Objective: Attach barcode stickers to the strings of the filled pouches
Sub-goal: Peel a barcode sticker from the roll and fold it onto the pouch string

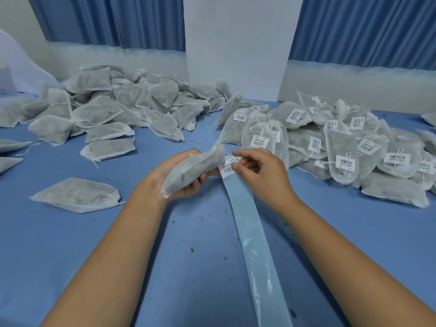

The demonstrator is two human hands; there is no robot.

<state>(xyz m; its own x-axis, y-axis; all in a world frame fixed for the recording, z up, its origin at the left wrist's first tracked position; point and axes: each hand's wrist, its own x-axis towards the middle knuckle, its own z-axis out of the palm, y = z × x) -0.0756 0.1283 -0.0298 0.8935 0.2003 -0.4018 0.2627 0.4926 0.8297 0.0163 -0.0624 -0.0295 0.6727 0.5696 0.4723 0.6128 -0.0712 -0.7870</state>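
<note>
Centrally over the blue table point(70, 256), the left grip point(186, 182) curls round an apparently soft, light white mesh pouch point(191, 168) of grey filling; the right grip point(262, 171) pinches a flimsy white barcode sticker point(227, 167) at the far end of the pale blue backing strip point(254, 244); pouch likely best held by its body
</note>
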